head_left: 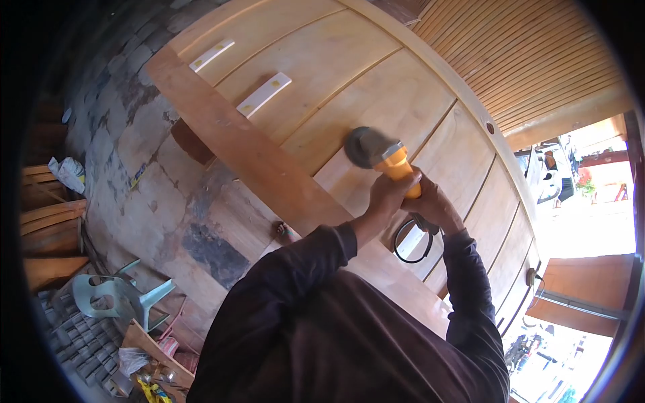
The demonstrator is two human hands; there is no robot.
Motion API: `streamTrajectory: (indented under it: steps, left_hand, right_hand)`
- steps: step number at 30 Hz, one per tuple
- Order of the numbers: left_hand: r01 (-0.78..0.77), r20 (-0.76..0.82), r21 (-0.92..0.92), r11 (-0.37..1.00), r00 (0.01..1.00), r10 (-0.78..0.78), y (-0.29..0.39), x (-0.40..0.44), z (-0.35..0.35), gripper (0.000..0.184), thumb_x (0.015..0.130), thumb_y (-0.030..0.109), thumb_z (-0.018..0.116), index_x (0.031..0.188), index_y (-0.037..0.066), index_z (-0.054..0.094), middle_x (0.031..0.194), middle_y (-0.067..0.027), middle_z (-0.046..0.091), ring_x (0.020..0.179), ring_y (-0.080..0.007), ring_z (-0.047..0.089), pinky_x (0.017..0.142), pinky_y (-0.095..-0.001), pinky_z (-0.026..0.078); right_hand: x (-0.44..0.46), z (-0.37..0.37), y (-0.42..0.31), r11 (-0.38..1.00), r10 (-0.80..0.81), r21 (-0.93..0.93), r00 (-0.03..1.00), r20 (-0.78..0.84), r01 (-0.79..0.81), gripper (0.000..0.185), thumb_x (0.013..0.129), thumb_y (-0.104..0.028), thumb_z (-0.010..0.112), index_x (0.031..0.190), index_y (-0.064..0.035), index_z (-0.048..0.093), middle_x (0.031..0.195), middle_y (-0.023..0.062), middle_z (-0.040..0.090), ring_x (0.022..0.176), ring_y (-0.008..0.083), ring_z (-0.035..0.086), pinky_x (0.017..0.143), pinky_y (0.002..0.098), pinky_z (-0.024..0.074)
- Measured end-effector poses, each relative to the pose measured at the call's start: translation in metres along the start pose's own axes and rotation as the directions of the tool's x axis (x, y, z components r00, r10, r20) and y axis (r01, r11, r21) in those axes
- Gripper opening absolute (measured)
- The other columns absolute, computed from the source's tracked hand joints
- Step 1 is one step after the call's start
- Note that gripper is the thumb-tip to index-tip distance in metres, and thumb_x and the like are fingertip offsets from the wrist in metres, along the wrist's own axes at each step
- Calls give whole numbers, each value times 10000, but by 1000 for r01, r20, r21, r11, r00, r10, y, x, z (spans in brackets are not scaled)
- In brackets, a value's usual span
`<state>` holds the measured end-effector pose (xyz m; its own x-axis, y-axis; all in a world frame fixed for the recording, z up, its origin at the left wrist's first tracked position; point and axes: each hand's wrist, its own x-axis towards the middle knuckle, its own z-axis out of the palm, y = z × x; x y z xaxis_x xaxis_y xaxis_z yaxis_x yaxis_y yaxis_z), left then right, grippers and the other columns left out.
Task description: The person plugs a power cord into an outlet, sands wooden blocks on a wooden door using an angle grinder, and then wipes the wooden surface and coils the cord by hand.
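My left hand (388, 200) and my right hand (438, 203) are both wrapped round the orange body of an angle grinder (396, 163). The grinder's dark round disc (361, 148) is against or just over a large wooden panel (322, 74); contact is hard to tell, and its head is blurred. Grooves divide the panel into boards. Below my right hand a black cable (396, 250) hangs in a loop. Two pale strips, a nearer strip (264, 94) and a farther strip (211, 55), lie on the panel to the left. Parts of my fingers are hidden behind the grinder.
A green plastic chair (107, 295) lies tipped on the stained floor (161, 221) at lower left, near stacked wood pieces (54, 225). A slatted wooden panel (517, 60) stands at upper right. A plug with a cord (533, 276) sits by the panel's right edge.
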<state>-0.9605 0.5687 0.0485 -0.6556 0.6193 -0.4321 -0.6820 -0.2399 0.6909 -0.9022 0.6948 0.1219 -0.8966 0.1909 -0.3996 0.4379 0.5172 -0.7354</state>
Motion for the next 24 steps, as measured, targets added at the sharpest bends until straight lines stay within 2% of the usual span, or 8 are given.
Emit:
streamTrajectory:
  steps: [5, 7, 10, 13, 15, 18, 21, 24]
  left_hand:
    - [-40, -71, 37, 999, 997, 43, -4, -44, -16, 435, 979, 307, 789, 1293, 47, 638, 1181, -63, 684, 1079, -141, 680, 896, -317, 556]
    - [4, -87, -57, 998, 996, -9, -4, -65, -20, 499, 966, 313, 803, 1321, 15, 620, 1202, -73, 687, 1089, -145, 684, 933, -328, 555]
    - [39, -84, -106, 994, 995, -48, -6, -67, -26, 550, 962, 305, 813, 1361, 0, 589, 1227, -68, 676, 1105, -142, 678, 967, -333, 548]
    - [12, -89, -56, 998, 996, -17, -3, -50, -27, 521, 953, 318, 814, 1329, 15, 619, 1202, -72, 683, 1095, -143, 680, 962, -330, 549]
    - [22, -92, 4, 1000, 996, -21, 11, -38, -24, 503, 944, 329, 813, 1306, 26, 638, 1183, -74, 688, 1082, -146, 685, 957, -330, 550]
    - [-17, -40, 35, 999, 999, 18, 16, -15, -24, 516, 962, 373, 791, 1305, 27, 620, 1147, -66, 682, 1035, -149, 697, 849, -329, 579]
    - [-19, 13, -17, 1000, 1000, 19, 24, -1, -20, 526, 950, 376, 800, 1296, 22, 623, 1155, -85, 687, 1035, -168, 710, 861, -337, 593]
    - [-13, 17, -34, 999, 1000, 14, 27, 9, -15, 442, 915, 350, 812, 1215, 47, 697, 1110, -82, 704, 1019, -173, 714, 862, -340, 589]
  right_hand:
    - [-29, 22, -27, 997, -38, -72, 997, 62, 42, 812, 817, -197, 858, 1545, -125, 506, 1159, 191, 766, 1098, 316, 756, 952, 411, 587]
    - [-35, 26, -29, 994, -25, -104, 993, 113, 36, 825, 822, -209, 838, 1562, -135, 481, 1132, 212, 766, 1076, 384, 756, 935, 442, 596]
    - [-35, 26, -40, 989, -55, -126, 989, 136, 73, 821, 831, -206, 832, 1566, -142, 471, 1113, 211, 767, 1053, 388, 759, 925, 447, 598]
    - [-24, 23, -38, 995, -9, -101, 995, 103, 19, 802, 838, -197, 830, 1557, -143, 481, 1103, 202, 771, 1049, 372, 763, 922, 443, 596]
    - [-13, 20, -35, 996, -37, -76, 997, 74, 42, 800, 841, -193, 839, 1557, -146, 485, 1116, 191, 773, 1062, 354, 763, 935, 432, 591]
    - [2, 15, -31, 997, -56, -45, 998, 31, 57, 810, 839, -196, 863, 1556, -141, 492, 1158, 163, 771, 1092, 307, 755, 960, 411, 579]
    - [11, 11, -27, 996, -82, -27, 997, -16, 81, 820, 832, -204, 889, 1551, -125, 502, 1216, 132, 756, 1125, 258, 731, 985, 390, 565]
    - [19, 7, -17, 998, -60, -5, 998, -29, 60, 811, 829, -203, 898, 1539, -106, 517, 1256, 113, 740, 1142, 233, 713, 998, 377, 556]
